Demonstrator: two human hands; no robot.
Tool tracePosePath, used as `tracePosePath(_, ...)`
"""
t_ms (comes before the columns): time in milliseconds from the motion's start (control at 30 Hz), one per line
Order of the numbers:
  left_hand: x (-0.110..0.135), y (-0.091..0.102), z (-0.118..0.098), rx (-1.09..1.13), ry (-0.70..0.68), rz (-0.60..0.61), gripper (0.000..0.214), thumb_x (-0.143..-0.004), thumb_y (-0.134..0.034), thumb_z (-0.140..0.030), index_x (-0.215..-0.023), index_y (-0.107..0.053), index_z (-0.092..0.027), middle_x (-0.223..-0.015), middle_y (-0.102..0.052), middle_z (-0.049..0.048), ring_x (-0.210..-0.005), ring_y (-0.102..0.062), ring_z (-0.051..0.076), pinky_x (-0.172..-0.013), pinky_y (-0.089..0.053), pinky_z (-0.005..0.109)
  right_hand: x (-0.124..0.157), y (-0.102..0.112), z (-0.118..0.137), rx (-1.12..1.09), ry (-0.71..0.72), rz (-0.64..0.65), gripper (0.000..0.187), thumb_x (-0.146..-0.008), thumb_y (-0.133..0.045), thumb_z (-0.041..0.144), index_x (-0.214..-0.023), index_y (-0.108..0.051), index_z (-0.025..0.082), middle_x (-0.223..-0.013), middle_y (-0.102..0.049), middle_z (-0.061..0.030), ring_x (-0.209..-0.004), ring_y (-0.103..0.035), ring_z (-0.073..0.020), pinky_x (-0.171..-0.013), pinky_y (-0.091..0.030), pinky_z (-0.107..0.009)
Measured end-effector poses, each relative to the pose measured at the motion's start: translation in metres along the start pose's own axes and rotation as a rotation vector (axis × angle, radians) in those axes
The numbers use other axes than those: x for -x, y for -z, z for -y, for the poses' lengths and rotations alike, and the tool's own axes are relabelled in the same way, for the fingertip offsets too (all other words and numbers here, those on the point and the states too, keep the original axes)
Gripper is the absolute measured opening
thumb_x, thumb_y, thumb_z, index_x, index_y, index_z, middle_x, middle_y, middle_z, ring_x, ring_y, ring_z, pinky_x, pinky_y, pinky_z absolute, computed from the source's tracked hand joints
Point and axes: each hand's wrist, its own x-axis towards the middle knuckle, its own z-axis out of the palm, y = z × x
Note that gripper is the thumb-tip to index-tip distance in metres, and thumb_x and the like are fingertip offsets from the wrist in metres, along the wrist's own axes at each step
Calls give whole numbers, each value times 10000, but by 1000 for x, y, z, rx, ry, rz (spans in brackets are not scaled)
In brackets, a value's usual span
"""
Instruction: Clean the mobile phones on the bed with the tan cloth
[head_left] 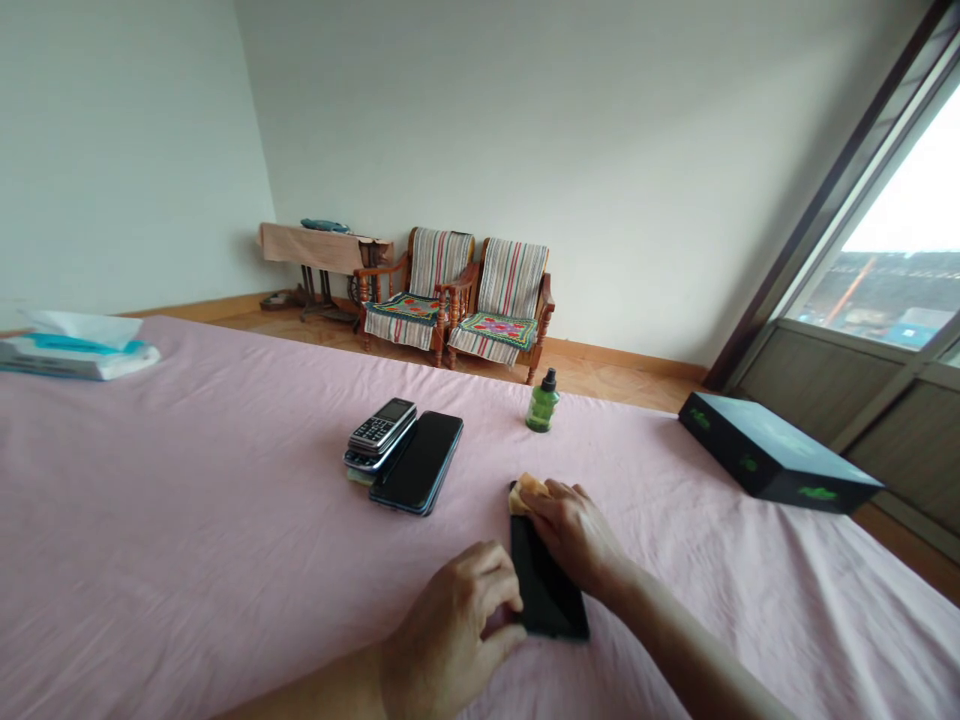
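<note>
between both hands lies the black phone.

smartphones 2 | keypad phone 1 | cloth 1 | bottle 1 | box 1

Pink-sheeted bed, phones, green bottle, black box, tissues

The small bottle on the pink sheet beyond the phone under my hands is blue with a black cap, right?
In the head view the bottle is green, not blue, with a black cap, on the pink sheet beyond the phone under the left hand and the cloth in the right hand.
</note>
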Motion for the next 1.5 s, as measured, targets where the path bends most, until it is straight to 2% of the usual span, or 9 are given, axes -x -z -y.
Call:
tracePosePath(167,-1,1,-4,-9,-32,6,204,-716,-659,-10,-719,-550,-182,-887,-589,-8,-867,-548,161,-755,-429,249,38,3,19,-146,115,32,228,-854,-497,61,-921,-641,224,-892,-641,-11,-814,-563,-157,-770,-355,-284)
tracePosePath(267,-1,0,-5,-28,-31,4,208,-733,-654,-15,-700,-530,-179,-895,-593,-1,-865,-545,163,-760,-431,259,44,6,23,-148,106,38,223,-843,-511,54,-911,-639,223,-880,-642,-12,-806,-565,-159,-762,-361,-286)
tracePosePath(467,-1,-2,-7,-80,-19,-1,248,-701,-716,-51,-711,-507,-184,-942,-611,19,-899,-546,195,-795,-448,294,10,1,19,-3,-5,-6,288,-902,-426,58,-1048,-621,210,-1009,-659,-50,-899,-602,-179,-807,-372,-302)
tracePosePath(600,-2,-1,-9,-80,-10,5,261,-694,-729,-42,-725,-513,-187,-970,-629,25,-915,-556,203,-812,-460,311,-7,-4,21,52,-42,-6,299,-919,-400,71,-1078,-612,211,-1012,-663,-61,-867,-618,-181,-784,-379,-296)
tracePosePath(767,-1,-5,-6,-37,-52,-21,245,-711,-692,-14,-730,-523,-191,-1056,-630,35,-1077,-548,221,-956,-438,348,-9,-7,18,58,-88,-6,289,-923,-394,91,-1069,-614,209,-995,-677,-63,-846,-628,-184,-776,-380,-293)
tracePosePath(1000,-4,-4,-6,-2,-36,-9,278,-690,-700,16,-736,-521,-192,-1033,-635,40,-1112,-556,225,-983,-433,341,-7,-2,3,69,-211,-15,324,-888,-379,74,-1042,-639,189,-973,-691,-79,-860,-645,-192,-758,-385,-295)
tracePosePath(1133,-5,-2,-10,-15,-33,19,287,-701,-729,4,-739,-513,-181,-1011,-625,28,-1080,-564,206,-960,-433,311,-12,-1,8,76,-207,8,309,-882,-380,66,-971,-649,189,-934,-692,-77,-823,-646,-177,-747,-373,-282)
tracePosePath(1267,-5,-2,-9,-51,-39,33,279,-718,-742,-22,-736,-509,-174,-1004,-614,24,-1043,-565,201,-926,-443,306,-24,-5,16,70,-184,37,304,-891,-382,74,-983,-645,195,-937,-687,-68,-789,-643,-169,-747,-363,-286)
tracePosePath(1500,-4,-4,-8,-119,-48,49,258,-727,-757,-43,-798,-550,-179,-1094,-614,22,-1096,-555,200,-982,-435,314,-29,-6,9,57,-184,45,299,-899,-386,96,-989,-652,201,-956,-695,-64,-850,-647,-173,-787,-355,-289)
